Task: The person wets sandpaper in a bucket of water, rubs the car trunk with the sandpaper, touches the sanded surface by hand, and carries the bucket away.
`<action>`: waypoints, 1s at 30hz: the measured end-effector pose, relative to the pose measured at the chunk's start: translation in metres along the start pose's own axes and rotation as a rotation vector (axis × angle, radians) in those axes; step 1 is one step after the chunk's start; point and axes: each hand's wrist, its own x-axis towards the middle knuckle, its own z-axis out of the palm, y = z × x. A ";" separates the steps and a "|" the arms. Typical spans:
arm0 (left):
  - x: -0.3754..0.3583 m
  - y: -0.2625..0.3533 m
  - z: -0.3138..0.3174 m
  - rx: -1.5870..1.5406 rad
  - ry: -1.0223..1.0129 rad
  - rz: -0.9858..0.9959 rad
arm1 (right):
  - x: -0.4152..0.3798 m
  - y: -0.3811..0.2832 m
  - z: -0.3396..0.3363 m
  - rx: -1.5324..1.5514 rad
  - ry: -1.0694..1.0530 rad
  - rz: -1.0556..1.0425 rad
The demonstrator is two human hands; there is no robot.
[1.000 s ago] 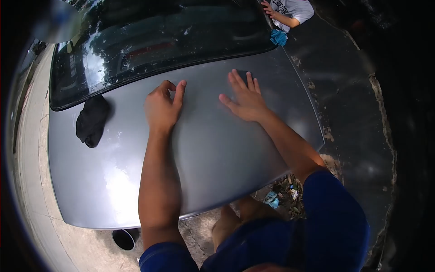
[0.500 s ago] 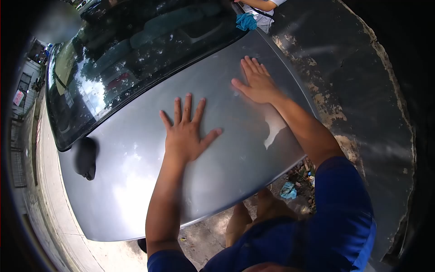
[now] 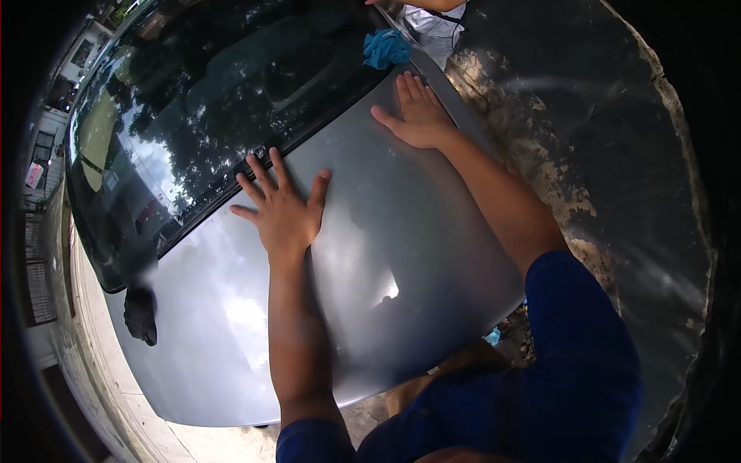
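My left hand lies on the silver car hood with its fingers spread, the fingertips close to the base of the windshield. Further up and to the right, my right hand rests flat on the hood near its far side edge, thumb apart from the fingers. Neither hand holds anything. Just beyond the right fingertips sits a crumpled blue cloth, at the corner of the windshield. A dark, bunched object lies on the hood at the left.
Another person, in light clothing, is partly in view at the top beside the car. A dark wall with peeling patches stands on the right. Below the hood's front edge, a light blue scrap lies on the ground among debris.
Both hands have slid up the hood toward the windshield, the left one now nearly at its base. The view has shifted too. Both hands stay flat.
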 end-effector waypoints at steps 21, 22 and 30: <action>-0.006 0.000 0.003 0.048 -0.022 0.006 | 0.058 0.027 -0.005 0.030 0.054 -0.025; 0.001 0.002 0.000 0.028 0.011 -0.001 | 0.057 0.022 -0.006 0.006 0.045 -0.055; 0.002 0.005 0.003 -0.042 0.091 0.034 | 0.011 -0.005 -0.003 -0.063 -0.010 -0.105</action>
